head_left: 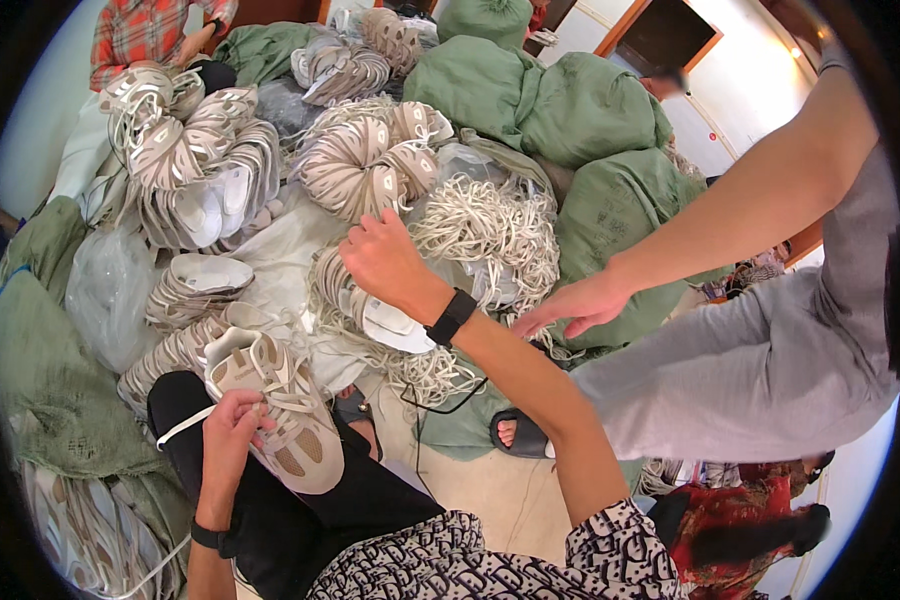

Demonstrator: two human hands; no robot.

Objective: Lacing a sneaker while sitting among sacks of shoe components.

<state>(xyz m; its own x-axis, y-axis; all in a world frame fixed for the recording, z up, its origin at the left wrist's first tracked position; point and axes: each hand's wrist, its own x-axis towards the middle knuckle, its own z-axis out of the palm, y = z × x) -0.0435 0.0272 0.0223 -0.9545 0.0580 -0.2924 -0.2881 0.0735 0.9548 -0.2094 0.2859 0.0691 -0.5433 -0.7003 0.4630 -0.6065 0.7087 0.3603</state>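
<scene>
A beige and white sneaker (pixel 295 425) rests on my left thigh, its toe pointing toward the lower right. My left hand (pixel 235 435) is closed at the sneaker's side, pinching a flat white shoelace (pixel 185 427) whose end sticks out to the left. Laces cross the sneaker's front. My right hand (pixel 390 260) is raised farther off, over a stack of shoe uppers (pixel 345 290). Its fingers are curled together, and whatever they may hold is hidden. Beyond it lies a ring-shaped bundle of beige uppers (pixel 365 165).
A heap of loose white laces (pixel 495 235) lies right of my right hand. Green sacks (pixel 610 110) stand behind it. From the right reaches another person's hand (pixel 585 305), near my right forearm. More upper bundles (pixel 200 165) and a clear plastic bag (pixel 110 285) are at left.
</scene>
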